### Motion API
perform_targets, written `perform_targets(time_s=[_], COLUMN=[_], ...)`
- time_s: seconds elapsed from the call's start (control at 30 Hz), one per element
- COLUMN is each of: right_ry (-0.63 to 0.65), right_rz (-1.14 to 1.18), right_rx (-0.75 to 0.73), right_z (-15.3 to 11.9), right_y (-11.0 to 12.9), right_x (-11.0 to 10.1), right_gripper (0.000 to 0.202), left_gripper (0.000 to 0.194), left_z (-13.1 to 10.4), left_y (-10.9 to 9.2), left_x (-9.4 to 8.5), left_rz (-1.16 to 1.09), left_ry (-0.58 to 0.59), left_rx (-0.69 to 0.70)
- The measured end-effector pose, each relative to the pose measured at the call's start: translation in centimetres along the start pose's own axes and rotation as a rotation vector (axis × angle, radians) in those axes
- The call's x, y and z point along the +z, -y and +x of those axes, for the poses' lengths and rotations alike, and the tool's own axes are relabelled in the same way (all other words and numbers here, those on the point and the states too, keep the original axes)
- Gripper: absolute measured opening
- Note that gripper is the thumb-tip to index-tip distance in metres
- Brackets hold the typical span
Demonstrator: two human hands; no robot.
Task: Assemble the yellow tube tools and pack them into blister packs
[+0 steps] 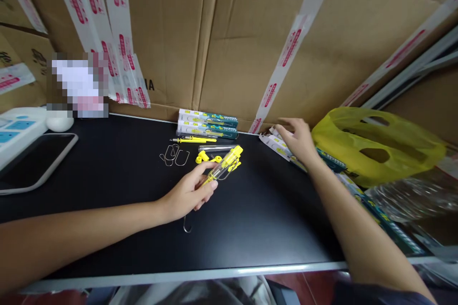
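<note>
My left hand (193, 188) is wrapped round a clear and yellow tube-shaped tool (223, 163), tilted up to the right, with a metal hook (187, 225) showing below the hand. My right hand (297, 140) reaches to a stack of small printed boxes (277, 147) at the back right; its fingertips are at the boxes, and what they grip, if anything, is hidden. Just beyond my left hand lie small yellow parts (202, 156), a clear tube (216, 148), yellow rods (195, 139) and bent metal hooks (171, 153) on the black table (136, 248).
Printed boxes (207, 126) stand against the cardboard wall (164, 47). A yellow plastic bag (375, 145) and clear plastic wrap (408, 198) lie at the right. At the left are a phone (37, 159) and a white power strip (21, 126).
</note>
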State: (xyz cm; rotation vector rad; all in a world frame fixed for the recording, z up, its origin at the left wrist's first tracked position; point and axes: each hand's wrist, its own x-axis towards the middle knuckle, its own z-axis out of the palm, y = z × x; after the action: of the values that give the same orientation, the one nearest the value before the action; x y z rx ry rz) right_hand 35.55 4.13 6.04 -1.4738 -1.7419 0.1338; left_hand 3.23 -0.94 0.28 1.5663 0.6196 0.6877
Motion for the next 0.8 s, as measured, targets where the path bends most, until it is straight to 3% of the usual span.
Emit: perform_targets(time_s=[0.07, 0.13, 0.23, 0.3, 0.37, 0.47, 0.57, 0.67, 0.8], right_ry=[-0.119, -0.077, 0.001, 0.006, -0.035, -0.126, 0.112, 0.512, 0.606], right_rz=[-0.496, -0.908, -0.982, -0.989, -0.993, -0.861, -0.557, -0.334, -0.285], right_rx=[0.141, 0.282, 0.28, 0.254, 0.212, 0.091, -0.074, -0.287, -0.353], right_z=[0.4, 0.1, -0.5, -0.3, 0.1, 0.1, -2.2, -6.0, -8.9], right_y=[-3.6, -6.4, -8.5, -8.3, -6.8, -2.3, 3.8, 8.4, 9.9], right_x=[-1.7, -2.6, -2.9, -2.9, -2.9, -2.5, -0.8, 1.5, 2.8], right_gripper=[0.047, 0.05, 0.042, 0.038, 0.036, 0.036, 0.037, 0.032, 0.036], left_gripper=[0.036, 0.033, 0.028, 0.025, 0.022, 0.019, 0.027, 0.034, 0.036], left_z=[0.1, 0.2, 0.2, 0.3, 0.3, 0.4, 0.5, 0.8, 0.9], left_y=[0.0, 0.1, 0.3, 0.5, 0.6, 0.2, -0.4, -0.7, -0.7], left_x=[0.0, 0.0, -0.1, -0.1, -0.2, -0.5, -0.8, -1.1, -1.1], left_rz=[-0.019, -0.041, -0.076, -0.102, -0.131, -0.142, -0.036, 0.118, 0.23], left_ry=[0.012, 0.029, 0.036, 0.035, 0.037, 0.024, -0.122, -0.322, -0.355], left_rx=[0.003, 0.011, 0.017, 0.013, 0.006, -0.001, 0.037, 0.112, 0.129])
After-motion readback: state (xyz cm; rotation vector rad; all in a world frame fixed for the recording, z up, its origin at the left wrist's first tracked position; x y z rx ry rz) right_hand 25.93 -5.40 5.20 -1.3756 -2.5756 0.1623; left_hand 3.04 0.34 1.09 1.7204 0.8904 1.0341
